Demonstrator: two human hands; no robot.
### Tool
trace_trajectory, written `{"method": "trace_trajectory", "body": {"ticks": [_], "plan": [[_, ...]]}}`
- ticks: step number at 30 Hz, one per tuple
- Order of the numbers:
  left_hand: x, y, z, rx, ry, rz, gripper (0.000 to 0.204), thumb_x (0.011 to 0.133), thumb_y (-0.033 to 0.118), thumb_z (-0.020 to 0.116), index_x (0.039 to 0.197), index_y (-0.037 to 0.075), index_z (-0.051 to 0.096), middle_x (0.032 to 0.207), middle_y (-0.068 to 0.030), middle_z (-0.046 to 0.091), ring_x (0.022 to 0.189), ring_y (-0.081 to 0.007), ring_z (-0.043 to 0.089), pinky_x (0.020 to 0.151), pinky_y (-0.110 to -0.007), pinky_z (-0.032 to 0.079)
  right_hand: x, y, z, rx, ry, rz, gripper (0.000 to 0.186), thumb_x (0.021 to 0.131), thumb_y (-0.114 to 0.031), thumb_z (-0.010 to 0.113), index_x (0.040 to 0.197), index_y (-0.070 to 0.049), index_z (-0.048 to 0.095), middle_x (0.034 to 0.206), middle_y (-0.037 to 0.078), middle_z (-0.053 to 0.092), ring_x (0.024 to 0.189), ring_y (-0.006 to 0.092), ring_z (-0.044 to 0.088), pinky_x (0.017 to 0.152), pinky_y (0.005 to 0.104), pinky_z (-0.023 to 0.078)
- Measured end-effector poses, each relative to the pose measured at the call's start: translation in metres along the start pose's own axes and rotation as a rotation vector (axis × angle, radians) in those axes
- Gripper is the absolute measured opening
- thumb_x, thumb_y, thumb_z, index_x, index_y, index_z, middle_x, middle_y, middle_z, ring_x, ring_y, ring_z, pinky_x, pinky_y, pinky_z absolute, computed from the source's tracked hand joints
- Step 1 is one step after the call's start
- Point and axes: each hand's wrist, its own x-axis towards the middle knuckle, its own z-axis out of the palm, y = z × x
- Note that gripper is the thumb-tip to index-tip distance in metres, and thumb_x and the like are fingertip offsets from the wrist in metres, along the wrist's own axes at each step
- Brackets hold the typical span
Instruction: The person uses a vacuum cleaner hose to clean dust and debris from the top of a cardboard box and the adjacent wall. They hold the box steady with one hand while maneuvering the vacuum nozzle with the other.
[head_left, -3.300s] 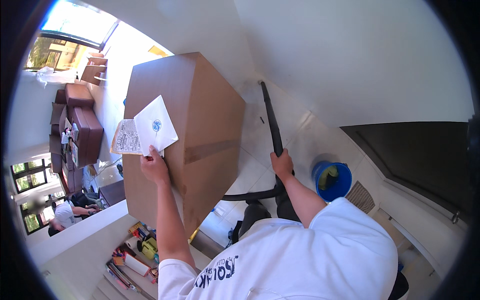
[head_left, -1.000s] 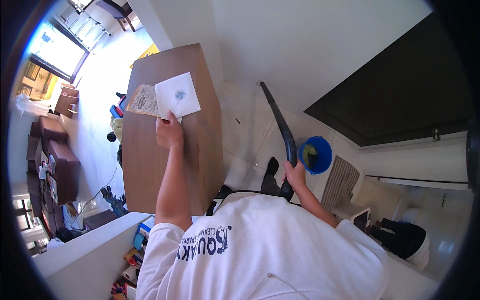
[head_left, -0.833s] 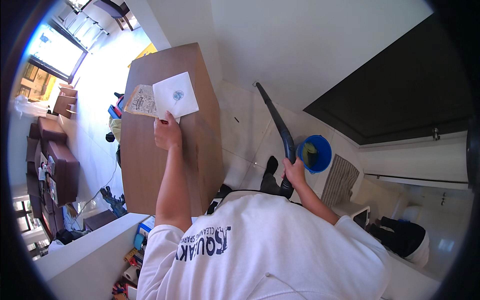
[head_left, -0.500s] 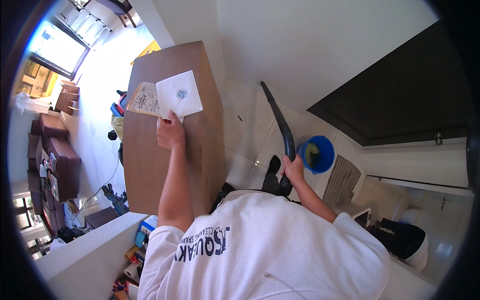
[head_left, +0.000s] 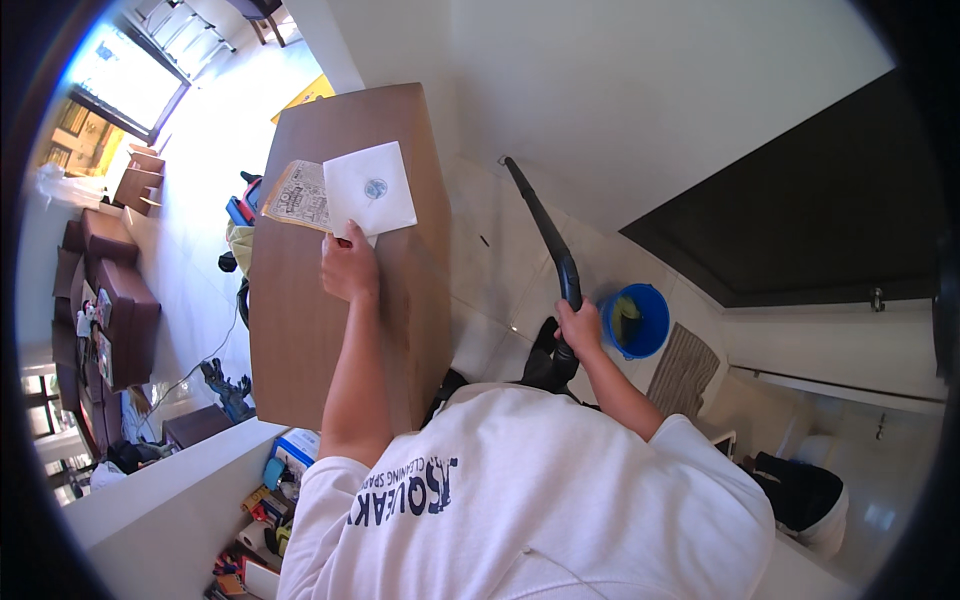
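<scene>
While left fingers (head_left: pixel 353 236) pinch two papers (head_left: pixel 371 190), right fingers (head_left: pixel 568 322) close round one black tube (head_left: pixel 568 280).

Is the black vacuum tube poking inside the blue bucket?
No, the black vacuum wand in the right hand points toward the foot of the white wall, with the blue bucket off to its right.

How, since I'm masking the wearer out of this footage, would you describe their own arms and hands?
The left hand and right hand are ungloved, with no ring or watch visible. The forearms are uncovered. White short sleeves cover the upper arms, part of a white shirt with dark lettering.
</scene>
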Motion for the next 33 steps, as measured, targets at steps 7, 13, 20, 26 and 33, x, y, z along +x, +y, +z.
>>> {"method": "trace_trajectory", "body": {"ticks": [7,13,20,26,33], "plan": [[-0.003,0.002,0.003,-0.033,0.016,-0.006,0.037,0.081,0.044,0.051,0.085,0.009,0.062,0.079,-0.0054,0.062,0.071,-0.0299,0.061,0.063,-0.044,0.046,0.012,0.004,0.030,-0.040,0.020,-0.026,0.028,0.073,-0.022,0.060,0.084,0.003,0.052,0.053,0.008,0.054,0.040,0.0198,0.057,0.040,0.0320,0.045],[-0.007,0.008,0.000,-0.034,0.029,-0.032,0.037,0.081,0.044,0.051,0.081,0.009,0.060,0.078,-0.0069,0.062,0.071,-0.0305,0.061,0.063,-0.045,0.046,0.040,0.013,0.023,-0.066,-0.027,-0.056,0.027,0.074,-0.022,0.059,0.084,0.002,0.052,0.053,0.008,0.052,0.040,0.0193,0.056,0.040,0.0321,0.045],[-0.002,-0.001,0.007,-0.050,0.029,-0.050,0.040,0.082,0.045,0.051,0.075,0.007,0.056,0.080,-0.0094,0.062,0.074,-0.0320,0.061,0.064,-0.046,0.046,0.029,-0.011,0.007,0.074,-0.151,-0.096,0.019,0.077,-0.018,0.058,0.081,-0.002,0.048,0.053,0.004,0.047,0.039,0.0153,0.049,0.038,0.0297,0.042],[0.005,-0.043,-0.031,-0.216,-0.024,-0.074,0.042,0.082,0.043,0.052,0.089,0.003,0.056,0.085,-0.0144,0.062,0.080,-0.0337,0.061,0.069,-0.043,0.046,-0.027,-0.020,-0.045,0.201,-0.267,-0.058,0.016,0.078,-0.014,0.058,0.082,-0.002,0.049,0.053,0.004,0.048,0.039,0.0135,0.049,0.039,0.0271,0.043],[0.008,-0.094,-0.065,-0.491,0.161,-0.137,0.034,0.082,0.037,0.053,0.099,0.007,0.056,0.091,-0.0150,0.062,0.083,-0.0347,0.060,0.075,-0.041,0.045,-0.057,-0.012,-0.061,0.248,-0.230,-0.157,0.016,0.078,-0.011,0.057,0.086,-0.001,0.048,0.056,0.003,0.047,0.040,0.0129,0.048,0.039,0.0263,0.042]]}}
